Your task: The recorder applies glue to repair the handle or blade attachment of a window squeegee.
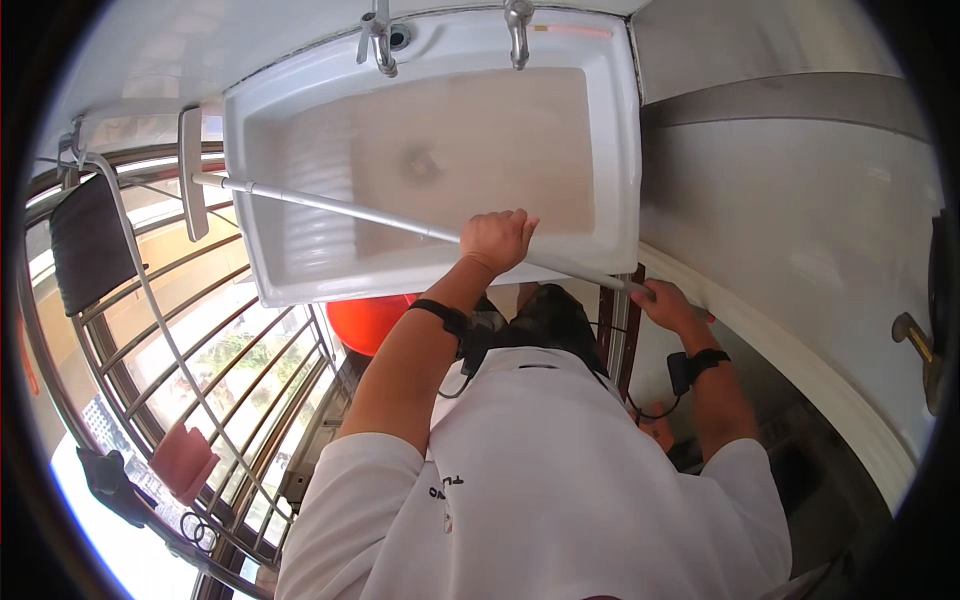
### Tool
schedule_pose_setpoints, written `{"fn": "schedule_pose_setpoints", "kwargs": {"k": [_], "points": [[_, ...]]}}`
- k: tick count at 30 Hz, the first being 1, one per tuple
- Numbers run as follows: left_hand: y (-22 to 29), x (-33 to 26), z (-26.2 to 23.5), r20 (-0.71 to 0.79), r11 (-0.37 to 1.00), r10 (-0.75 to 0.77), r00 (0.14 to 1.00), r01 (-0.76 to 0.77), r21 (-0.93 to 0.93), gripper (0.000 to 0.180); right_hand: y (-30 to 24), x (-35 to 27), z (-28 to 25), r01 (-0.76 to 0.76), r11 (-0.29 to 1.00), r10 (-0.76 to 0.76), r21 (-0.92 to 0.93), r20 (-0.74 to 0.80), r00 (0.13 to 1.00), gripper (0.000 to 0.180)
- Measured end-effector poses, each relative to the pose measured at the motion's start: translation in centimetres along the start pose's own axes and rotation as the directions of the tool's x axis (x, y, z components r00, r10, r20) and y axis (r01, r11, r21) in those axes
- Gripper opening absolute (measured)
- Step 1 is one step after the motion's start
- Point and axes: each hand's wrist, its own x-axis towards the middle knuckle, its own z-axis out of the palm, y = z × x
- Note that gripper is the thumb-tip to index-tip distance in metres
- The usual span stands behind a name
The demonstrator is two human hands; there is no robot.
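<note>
A mop [340,207] with a long silver pole and a narrow white head slants across the front part of a white sink [620,150]. Its head [193,175] sticks out past the sink's left side, beside the window bars. Around the middle of the pole, my left hand [497,240] is closed in a fist above the sink's near rim. My right hand [668,304] grips the grey end of the pole, just beyond the sink's near right corner. Cloudy brownish water [500,135] covers the sink's bottom, with a dark drain showing through.
Two metal taps [518,35] reach over the sink's far edge. Below its near left side is a red basin [368,322]. Window bars [230,390] run along the left, with a pink cloth [184,462] and a black pad [95,245] hanging there. A door handle [915,345] is at far right.
</note>
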Motion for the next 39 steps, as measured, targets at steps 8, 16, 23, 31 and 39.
{"fn": "schedule_pose_setpoints", "kwargs": {"k": [8, 16, 23, 31, 39], "points": [[0.3, -0.3, 0.8, 0.058, 0.999, -0.04, 0.998, 0.04, 0.007, 0.042, -1.2, -0.3, -0.7, -0.009, 1.0, 0.011, -0.021, 0.111, 0.994, 0.046], [0.0, -0.3, 1.1, 0.034, 0.999, -0.031, 0.999, 0.031, 0.02, 0.038, -0.9, 0.1, -0.1, 0.041, 0.997, -0.04, -0.07, 0.015, 0.999, 0.042], [-0.2, -0.2, 1.4, -0.009, 1.0, -0.009, 1.0, 0.009, 0.025, 0.037, -1.2, -0.1, -0.1, 0.055, 0.996, -0.055, -0.072, 0.004, 0.998, 0.043], [0.0, -0.3, 1.6, -0.024, 1.0, -0.001, 1.0, 0.002, 0.03, 0.038, -0.5, 0.1, 0.1, 0.008, 0.994, -0.004, -0.105, 0.042, 0.999, 0.049], [0.1, -0.3, 1.6, -0.048, 0.999, 0.015, 0.999, -0.013, 0.037, 0.035, -0.3, 0.2, 0.1, -0.026, 0.995, 0.035, -0.101, 0.092, 0.995, 0.05]]}}
